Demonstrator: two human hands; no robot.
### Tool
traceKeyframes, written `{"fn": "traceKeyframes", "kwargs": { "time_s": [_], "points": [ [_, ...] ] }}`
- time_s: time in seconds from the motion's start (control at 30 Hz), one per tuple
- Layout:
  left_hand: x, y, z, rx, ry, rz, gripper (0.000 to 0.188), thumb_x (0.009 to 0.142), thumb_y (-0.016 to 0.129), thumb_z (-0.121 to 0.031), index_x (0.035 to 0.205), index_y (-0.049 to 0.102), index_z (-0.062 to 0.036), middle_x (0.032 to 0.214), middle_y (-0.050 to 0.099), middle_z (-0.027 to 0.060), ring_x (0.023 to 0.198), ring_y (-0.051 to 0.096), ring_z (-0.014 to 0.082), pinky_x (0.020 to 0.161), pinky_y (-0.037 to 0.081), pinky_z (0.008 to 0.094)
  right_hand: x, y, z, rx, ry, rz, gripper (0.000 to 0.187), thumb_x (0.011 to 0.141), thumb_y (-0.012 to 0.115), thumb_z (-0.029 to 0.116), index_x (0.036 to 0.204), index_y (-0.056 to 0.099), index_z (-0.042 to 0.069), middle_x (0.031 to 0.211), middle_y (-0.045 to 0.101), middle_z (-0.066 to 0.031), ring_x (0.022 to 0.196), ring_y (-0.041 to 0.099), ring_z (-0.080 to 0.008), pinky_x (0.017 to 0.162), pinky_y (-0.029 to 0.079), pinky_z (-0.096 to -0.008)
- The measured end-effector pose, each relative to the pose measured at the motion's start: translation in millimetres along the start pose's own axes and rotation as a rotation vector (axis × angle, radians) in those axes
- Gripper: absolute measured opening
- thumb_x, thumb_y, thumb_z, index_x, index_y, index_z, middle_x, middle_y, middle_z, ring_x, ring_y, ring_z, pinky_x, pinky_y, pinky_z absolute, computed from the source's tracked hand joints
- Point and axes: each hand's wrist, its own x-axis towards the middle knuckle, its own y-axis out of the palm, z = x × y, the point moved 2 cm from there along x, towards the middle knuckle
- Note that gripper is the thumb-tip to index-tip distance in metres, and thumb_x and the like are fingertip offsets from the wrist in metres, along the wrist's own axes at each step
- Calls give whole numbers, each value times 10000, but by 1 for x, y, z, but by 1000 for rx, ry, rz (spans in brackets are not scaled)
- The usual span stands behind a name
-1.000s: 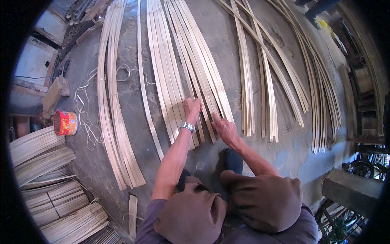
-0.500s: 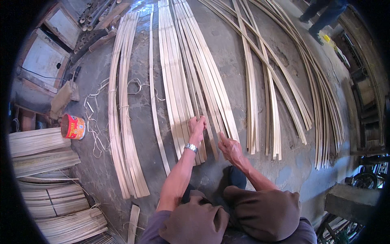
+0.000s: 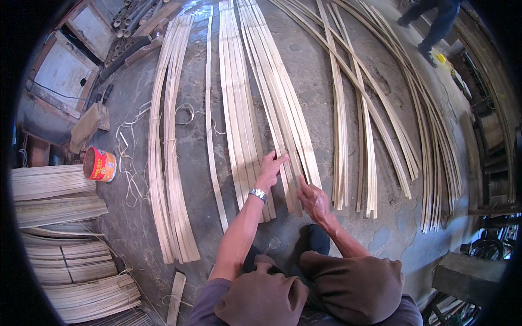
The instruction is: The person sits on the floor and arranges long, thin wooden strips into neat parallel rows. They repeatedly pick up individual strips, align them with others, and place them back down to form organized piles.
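Note:
Long pale bamboo strips lie lengthwise on the floor before me, in a left group (image 3: 231, 98) and a right group (image 3: 280, 98). My left hand (image 3: 269, 173), with a metal watch (image 3: 258, 194) on its wrist, pinches a strip at the right group's left edge, thumb and forefinger over it. My right hand (image 3: 314, 202) is closed low over the near part of the right group, fingertips against the strips. Whether it grips a strip or something small is hidden. The strips' near ends show between and left of my hands.
A single strip (image 3: 209, 114) and a bundle (image 3: 168, 141) lie to the left, beyond them a red tub (image 3: 99, 164) and stacked slats (image 3: 60, 190). More strips cross at the right (image 3: 364, 103). Another person's legs (image 3: 435, 27) show at the far right.
My left hand has moved right, from the gap between the groups to the right group's edge. Loose strips in that gap now lie against the right group. My right hand has barely shifted.

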Motion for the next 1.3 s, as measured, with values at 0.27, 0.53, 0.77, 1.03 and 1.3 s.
{"fn": "traceKeyframes", "kwargs": {
  "time_s": [0.27,0.53,0.77,1.03,1.3],
  "points": [
    [-2,-5,14,-254,-77,33,231,875,744,-146,1083,680,-68,906,698,37,840,657,138,764,561,311,-6,9,-7,216,102,-36,503,903,654,196,1373,537,59,807,624,-206,726,627,-287,679,501,-393],
    [21,-15,19,-4,-45,-14,251,856,754,-126,1026,597,-27,946,646,50,867,655,142,715,562,311,-3,21,-17,167,119,-46,498,911,649,207,1373,538,60,742,607,-192,645,604,-260,632,492,-380],
    [36,-51,23,477,9,-158,141,866,713,-126,888,626,-17,786,644,45,663,617,128,583,526,312,6,24,-3,-104,-24,29,446,958,557,284,1352,502,83,811,617,-217,730,635,-433,637,505,-511],
    [11,-4,2,683,75,-301,248,793,651,-99,954,557,65,812,616,135,689,645,196,518,541,337,6,15,-7,-211,10,161,467,983,496,310,1390,411,96,883,663,-217,731,669,-418,609,541,-518],
    [3,3,-4,648,91,-310,298,808,675,-83,1051,563,48,776,642,104,616,633,162,558,534,284,9,20,-13,-297,19,178,507,955,534,316,1396,411,98,799,692,-202,667,685,-403,550,541,-505]
  ]
}}
